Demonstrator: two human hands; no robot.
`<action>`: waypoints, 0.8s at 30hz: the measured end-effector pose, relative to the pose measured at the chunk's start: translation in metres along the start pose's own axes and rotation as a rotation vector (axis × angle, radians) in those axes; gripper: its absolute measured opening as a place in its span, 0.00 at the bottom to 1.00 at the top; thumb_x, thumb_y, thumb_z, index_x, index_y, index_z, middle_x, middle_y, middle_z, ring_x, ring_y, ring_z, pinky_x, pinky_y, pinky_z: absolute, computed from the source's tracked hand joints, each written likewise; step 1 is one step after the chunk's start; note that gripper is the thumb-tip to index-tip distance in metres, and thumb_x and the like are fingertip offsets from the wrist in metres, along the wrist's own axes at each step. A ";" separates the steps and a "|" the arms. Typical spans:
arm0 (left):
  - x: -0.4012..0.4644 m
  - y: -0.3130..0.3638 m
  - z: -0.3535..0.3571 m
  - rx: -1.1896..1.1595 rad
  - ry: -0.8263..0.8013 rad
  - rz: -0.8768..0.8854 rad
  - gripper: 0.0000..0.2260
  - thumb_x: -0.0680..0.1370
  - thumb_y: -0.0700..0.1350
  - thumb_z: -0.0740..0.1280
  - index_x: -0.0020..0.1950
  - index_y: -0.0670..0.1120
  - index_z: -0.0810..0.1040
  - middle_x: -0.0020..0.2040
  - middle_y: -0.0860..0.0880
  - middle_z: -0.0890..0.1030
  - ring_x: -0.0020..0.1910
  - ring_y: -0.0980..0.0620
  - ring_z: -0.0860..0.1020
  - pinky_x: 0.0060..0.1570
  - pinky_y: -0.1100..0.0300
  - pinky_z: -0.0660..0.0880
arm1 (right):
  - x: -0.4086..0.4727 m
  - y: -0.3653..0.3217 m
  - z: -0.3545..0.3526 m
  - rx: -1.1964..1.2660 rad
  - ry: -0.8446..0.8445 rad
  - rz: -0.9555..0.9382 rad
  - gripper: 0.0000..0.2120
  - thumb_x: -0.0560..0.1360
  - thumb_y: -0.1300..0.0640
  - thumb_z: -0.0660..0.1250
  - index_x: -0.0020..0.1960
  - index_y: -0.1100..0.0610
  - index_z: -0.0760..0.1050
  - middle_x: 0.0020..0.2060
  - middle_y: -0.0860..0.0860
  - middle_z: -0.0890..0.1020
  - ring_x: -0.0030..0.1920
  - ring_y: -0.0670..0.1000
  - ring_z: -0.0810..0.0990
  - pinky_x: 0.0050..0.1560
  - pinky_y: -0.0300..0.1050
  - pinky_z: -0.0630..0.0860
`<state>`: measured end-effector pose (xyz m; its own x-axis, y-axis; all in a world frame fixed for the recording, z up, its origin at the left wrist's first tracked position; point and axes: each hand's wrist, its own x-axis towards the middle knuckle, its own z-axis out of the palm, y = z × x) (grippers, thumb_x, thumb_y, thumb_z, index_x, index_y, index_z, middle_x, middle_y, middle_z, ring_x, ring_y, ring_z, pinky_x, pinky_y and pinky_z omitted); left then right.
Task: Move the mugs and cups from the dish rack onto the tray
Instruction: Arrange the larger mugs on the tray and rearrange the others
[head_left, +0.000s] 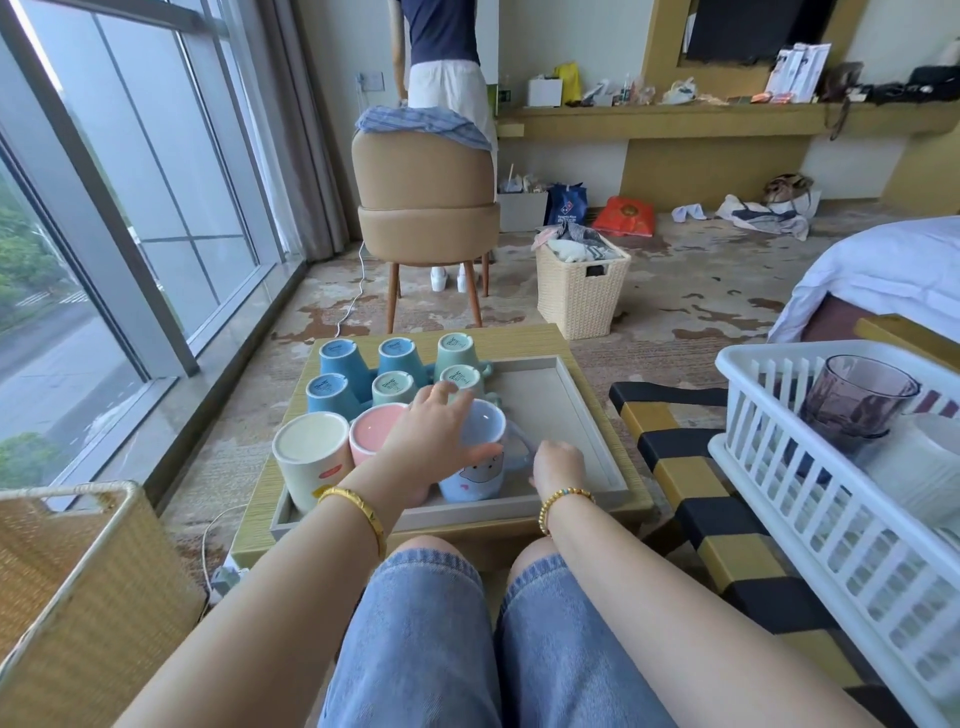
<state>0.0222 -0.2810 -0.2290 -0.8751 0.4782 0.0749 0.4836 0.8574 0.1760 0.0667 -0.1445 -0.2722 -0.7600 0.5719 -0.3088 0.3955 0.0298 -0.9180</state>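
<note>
L hand (434, 441) clamped on pale-blue ceramic mug (480, 454); R hand (558, 462) loosely curled, nearer purple glass tumbler (852, 402) in white plastic rack (810, 488), 3 o'clock.

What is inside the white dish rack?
In the rack: one purple glass, upright, beside pale stacked items. The rack's wall hides the bottom.

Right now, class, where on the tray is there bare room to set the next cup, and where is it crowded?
The tray's right half is bare, bordered by its right rim and the blue mug under the left hand. The left half is crowded: six upside-down cups, a cream mug and a pink mug.
</note>
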 end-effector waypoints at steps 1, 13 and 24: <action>0.004 0.001 -0.002 -0.018 -0.051 -0.003 0.37 0.71 0.65 0.64 0.75 0.51 0.56 0.75 0.45 0.58 0.74 0.42 0.55 0.71 0.47 0.57 | 0.002 0.003 -0.001 0.012 -0.014 0.021 0.13 0.79 0.63 0.55 0.53 0.67 0.76 0.46 0.62 0.78 0.50 0.58 0.77 0.54 0.48 0.76; 0.011 0.014 0.010 0.102 0.055 -0.021 0.33 0.71 0.63 0.64 0.73 0.54 0.60 0.68 0.44 0.69 0.64 0.41 0.67 0.65 0.51 0.62 | 0.002 0.004 -0.001 -0.149 -0.236 -0.085 0.23 0.76 0.69 0.51 0.66 0.56 0.73 0.51 0.55 0.78 0.52 0.56 0.74 0.51 0.41 0.68; 0.011 0.024 0.023 0.271 0.133 -0.139 0.30 0.73 0.67 0.56 0.71 0.53 0.62 0.67 0.40 0.70 0.63 0.37 0.69 0.66 0.46 0.60 | 0.005 -0.005 0.005 -0.316 -0.284 -0.171 0.22 0.76 0.67 0.52 0.69 0.57 0.69 0.63 0.59 0.76 0.62 0.59 0.74 0.62 0.48 0.70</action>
<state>0.0245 -0.2505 -0.2460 -0.9196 0.3391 0.1986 0.3312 0.9408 -0.0725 0.0581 -0.1459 -0.2710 -0.9218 0.2911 -0.2560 0.3566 0.3777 -0.8545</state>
